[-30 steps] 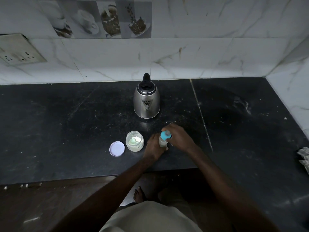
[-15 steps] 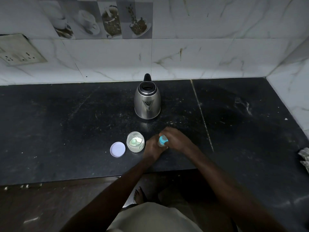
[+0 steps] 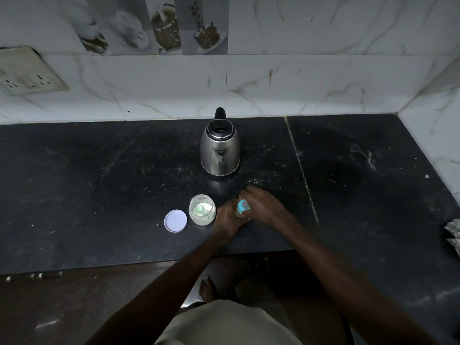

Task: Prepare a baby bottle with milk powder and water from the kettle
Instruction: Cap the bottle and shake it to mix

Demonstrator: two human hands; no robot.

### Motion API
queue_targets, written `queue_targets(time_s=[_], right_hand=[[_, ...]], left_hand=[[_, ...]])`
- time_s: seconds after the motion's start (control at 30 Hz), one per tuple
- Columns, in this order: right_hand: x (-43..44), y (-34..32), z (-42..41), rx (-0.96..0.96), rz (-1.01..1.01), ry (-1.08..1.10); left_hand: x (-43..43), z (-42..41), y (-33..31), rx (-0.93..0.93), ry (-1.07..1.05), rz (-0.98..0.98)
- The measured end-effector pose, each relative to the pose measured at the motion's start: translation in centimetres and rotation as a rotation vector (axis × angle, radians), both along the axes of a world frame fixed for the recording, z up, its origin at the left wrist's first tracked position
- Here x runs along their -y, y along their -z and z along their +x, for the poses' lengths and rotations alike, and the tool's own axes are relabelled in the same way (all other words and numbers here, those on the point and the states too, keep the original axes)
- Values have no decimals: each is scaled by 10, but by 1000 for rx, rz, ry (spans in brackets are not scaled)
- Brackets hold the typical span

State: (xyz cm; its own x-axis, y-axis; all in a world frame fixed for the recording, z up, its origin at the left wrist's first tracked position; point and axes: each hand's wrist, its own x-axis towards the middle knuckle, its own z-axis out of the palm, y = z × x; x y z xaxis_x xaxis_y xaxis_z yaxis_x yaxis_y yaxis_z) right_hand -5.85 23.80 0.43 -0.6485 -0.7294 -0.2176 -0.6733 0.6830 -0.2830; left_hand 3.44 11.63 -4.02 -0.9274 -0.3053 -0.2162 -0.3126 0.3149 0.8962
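Observation:
A small baby bottle with a blue cap (image 3: pixel 242 206) stands on the black counter (image 3: pixel 99 190) near its front edge. My left hand (image 3: pixel 227 219) grips the bottle's body from the left. My right hand (image 3: pixel 263 204) is curled over the blue cap from the right. Most of the bottle is hidden by both hands. Just left of them stands an open jar of milk powder (image 3: pixel 202 212) with a pale green scoop inside. Its white lid (image 3: pixel 175 220) lies flat further left. A steel kettle (image 3: pixel 220 150) stands behind, spout facing me.
The marble-tiled wall runs behind the counter, with a socket plate (image 3: pixel 27 73) at the left. A side wall closes the right end. A crumpled cloth (image 3: pixel 454 235) lies at the right edge. My bare foot shows on the floor below.
My right hand has shifted around the blue cap while the left hand kept its hold on the bottle. Jar, lid and kettle stayed in place.

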Motion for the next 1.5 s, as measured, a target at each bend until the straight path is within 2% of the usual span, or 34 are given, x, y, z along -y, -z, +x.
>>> queue_targets(time_s=[0.23, 0.47, 0.63, 0.73, 0.87, 1.13, 1.27, 1.5], right_hand=[[-7, 0, -8, 77, -107, -158], [-9, 3, -9, 163, -217, -151], [-6, 3, -11, 173, -124, -61], [-1, 2, -11, 119, -39, -49], [1, 3, -5, 38, -57, 32], [4, 9, -4, -33, 80, 172], [-2, 7, -10, 85, 44, 89], [-7, -1, -14, 128, -24, -67]], left_hand=[[0, -1, 1, 13, -15, 12], [1, -1, 1, 27, -13, 10], [1, -1, 0, 12, -6, 9], [1, -1, 0, 14, -7, -1], [1, -2, -1, 5, 9, -38], [1, -3, -2, -1, 39, -62], [2, -3, -2, 12, 32, -49], [2, -3, -1, 34, -13, 35]])
